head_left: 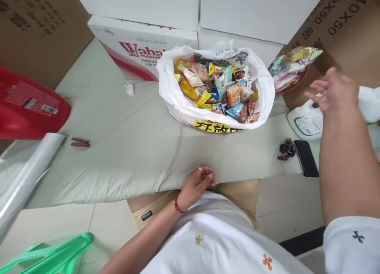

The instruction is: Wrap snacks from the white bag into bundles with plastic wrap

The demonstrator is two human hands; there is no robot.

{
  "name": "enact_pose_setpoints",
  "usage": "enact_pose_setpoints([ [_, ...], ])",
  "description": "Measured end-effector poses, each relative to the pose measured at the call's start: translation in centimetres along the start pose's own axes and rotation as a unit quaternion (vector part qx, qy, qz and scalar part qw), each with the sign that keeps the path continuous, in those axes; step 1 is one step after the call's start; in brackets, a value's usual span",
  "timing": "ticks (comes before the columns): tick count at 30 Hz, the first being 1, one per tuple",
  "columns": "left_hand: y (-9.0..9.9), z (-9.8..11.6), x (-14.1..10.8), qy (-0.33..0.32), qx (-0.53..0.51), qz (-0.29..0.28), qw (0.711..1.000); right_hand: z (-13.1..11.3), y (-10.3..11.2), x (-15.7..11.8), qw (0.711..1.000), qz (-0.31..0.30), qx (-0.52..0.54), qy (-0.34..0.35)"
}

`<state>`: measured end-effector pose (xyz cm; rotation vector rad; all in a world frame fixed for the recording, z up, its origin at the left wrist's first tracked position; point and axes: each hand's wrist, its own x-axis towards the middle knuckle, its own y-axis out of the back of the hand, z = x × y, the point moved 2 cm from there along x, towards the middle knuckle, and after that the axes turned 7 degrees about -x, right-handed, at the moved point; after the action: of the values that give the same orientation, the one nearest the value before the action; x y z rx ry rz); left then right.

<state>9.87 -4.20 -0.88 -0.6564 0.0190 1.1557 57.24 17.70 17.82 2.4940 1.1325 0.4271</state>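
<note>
A white plastic bag (166, 82) stands open on the cloth-covered table, full of small wrapped snacks (221, 82). My left hand (199, 179), with a ring and a red bracelet, rests at the table's front edge below the bag. Its fingers are curled in, and whatever they might hold is too hidden to make out. On the right, my right hand (335, 90) is raised with its fingers apart and nothing in them. Nearest to it are a dish of packaged items (292, 68) and a white jug (308, 119).
Keys (286, 149) and a black phone (306, 158) lie at the right. At the left are a red container (32, 103), brown sticks (80, 142) and a plastic roll (32, 175). Cardboard and white boxes (142, 48) line the back. A green bag (56, 254) hangs low left.
</note>
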Motion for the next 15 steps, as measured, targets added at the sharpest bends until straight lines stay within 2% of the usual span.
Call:
enact_pose_setpoints([
  [2, 0.2, -0.3, -0.1, -0.006, -0.001, -0.005, 1.0, 3.3, -0.9, -3.0, 1.0, -0.012, 0.019, -0.011],
  [6, 0.5, 0.0, -0.5, 0.0, -0.006, -0.002, 1.0, 10.5, -2.6, -12.2, 0.996, -0.058, 0.033, -0.06],
  [8, 0.8, 0.4, -0.8, -0.001, -0.001, 0.015, 1.0, 12.9, -2.9, -16.4, 0.993, -0.085, 0.03, -0.082],
  [12, 2.0, 1.3, -1.7, -0.01, 0.029, 0.082, 0.996, 14.6, -2.6, -22.6, 0.987, -0.12, 0.03, -0.108],
  [15, 3.5, 2.2, -2.3, -0.048, 0.062, 0.154, 0.985, 14.6, -2.5, -25.2, 0.98, -0.132, 0.055, -0.136],
])
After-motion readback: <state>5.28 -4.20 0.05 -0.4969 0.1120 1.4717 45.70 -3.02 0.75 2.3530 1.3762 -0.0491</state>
